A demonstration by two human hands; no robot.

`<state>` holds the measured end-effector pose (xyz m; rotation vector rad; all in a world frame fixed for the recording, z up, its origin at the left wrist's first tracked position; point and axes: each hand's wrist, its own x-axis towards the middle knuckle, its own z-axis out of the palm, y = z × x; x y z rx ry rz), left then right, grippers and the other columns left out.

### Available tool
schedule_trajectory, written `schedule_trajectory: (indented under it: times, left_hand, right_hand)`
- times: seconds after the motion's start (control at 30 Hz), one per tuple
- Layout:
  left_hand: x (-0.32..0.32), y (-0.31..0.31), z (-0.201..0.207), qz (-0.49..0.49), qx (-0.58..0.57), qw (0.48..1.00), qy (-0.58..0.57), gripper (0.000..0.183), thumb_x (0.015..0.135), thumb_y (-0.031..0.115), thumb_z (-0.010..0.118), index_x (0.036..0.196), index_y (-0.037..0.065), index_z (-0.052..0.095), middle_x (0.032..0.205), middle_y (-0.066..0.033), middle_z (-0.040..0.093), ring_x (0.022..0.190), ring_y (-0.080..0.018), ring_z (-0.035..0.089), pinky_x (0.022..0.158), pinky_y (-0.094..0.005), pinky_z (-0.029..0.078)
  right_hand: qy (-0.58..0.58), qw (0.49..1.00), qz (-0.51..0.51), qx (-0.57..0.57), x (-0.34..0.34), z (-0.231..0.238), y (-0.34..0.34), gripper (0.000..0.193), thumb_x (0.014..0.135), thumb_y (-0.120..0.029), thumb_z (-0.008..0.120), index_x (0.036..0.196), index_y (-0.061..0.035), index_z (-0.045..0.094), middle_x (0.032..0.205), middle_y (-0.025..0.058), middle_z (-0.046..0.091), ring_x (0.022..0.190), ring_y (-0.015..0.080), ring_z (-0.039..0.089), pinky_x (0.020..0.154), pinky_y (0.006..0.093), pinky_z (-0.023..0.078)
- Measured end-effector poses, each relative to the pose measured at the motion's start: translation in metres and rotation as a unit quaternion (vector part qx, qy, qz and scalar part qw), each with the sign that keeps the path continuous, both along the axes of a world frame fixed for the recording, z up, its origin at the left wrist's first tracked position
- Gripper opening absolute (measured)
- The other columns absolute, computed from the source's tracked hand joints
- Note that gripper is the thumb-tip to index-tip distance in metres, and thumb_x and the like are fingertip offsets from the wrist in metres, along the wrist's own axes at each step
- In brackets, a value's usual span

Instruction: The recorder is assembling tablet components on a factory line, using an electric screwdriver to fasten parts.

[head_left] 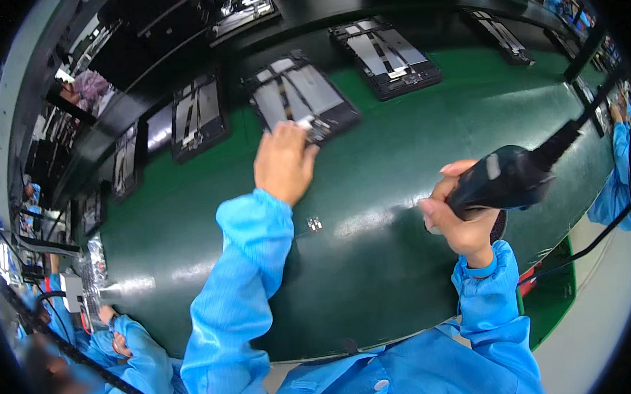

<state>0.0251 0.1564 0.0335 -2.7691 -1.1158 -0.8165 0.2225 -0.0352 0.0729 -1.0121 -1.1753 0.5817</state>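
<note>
Left hand [285, 166] on opened tablet's [310, 90] near edge, grip unclear, right hand's [468, 225] fingers wrapped round black corded tool [500, 179], apparently a positioning step; shifting the tablet calls for firm edge hold.

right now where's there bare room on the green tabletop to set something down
Bare green tabletop lies right of the small metallic piece, between the left hand and right hand; also left of the left sleeve. The far side is crowded with opened devices in a row.

Right grip [468, 226] partly hidden by blurred black tool [496, 180], silvery bits [314, 224] indistinctly small
</note>
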Motion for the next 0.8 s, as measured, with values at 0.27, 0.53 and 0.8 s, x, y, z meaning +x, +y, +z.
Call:
schedule_trajectory:
  times: [0.27,0.53,0.8]
  left_hand:
    - [-0.049,0.062,-0.002,0.187,-0.011,0.977,0.096,0.055,0.07,0.006,0.061,0.122,-0.002,0.047,0.129,-0.0203,0.047,0.122,-0.036,0.042,0.101,-0.0412,0.037]
    - [-0.155,0.126,0.004,0.303,-0.043,0.883,0.357,0.071,0.063,-0.003,0.064,0.128,0.008,0.039,0.138,-0.0099,0.037,0.13,-0.0293,0.034,0.1,-0.0548,0.034]
    - [-0.177,0.138,0.007,0.27,0.114,0.944,0.149,0.048,0.057,0.005,0.056,0.105,0.006,0.059,0.104,-0.0132,0.063,0.098,-0.031,0.058,0.079,-0.043,0.047]
  right_hand:
    - [-0.001,0.996,0.073,-0.057,0.021,-0.016,-0.003,0.052,0.069,0.011,0.068,0.112,-0.0003,0.04,0.059,0.0038,0.052,0.052,0.0092,0.051,0.051,0.0214,0.039]
    - [0.095,0.992,0.085,-0.023,0.031,-0.017,-0.001,0.044,0.066,-0.024,0.081,0.094,-0.0001,0.057,0.062,-0.0004,0.053,0.05,0.0058,0.047,0.047,0.0201,0.036]
    - [-0.006,0.998,0.069,-0.001,0.044,-0.008,0.004,0.047,0.065,-0.017,0.082,0.096,0.0029,0.053,0.054,0.0003,0.052,0.045,0.0021,0.042,0.04,0.0183,0.03]
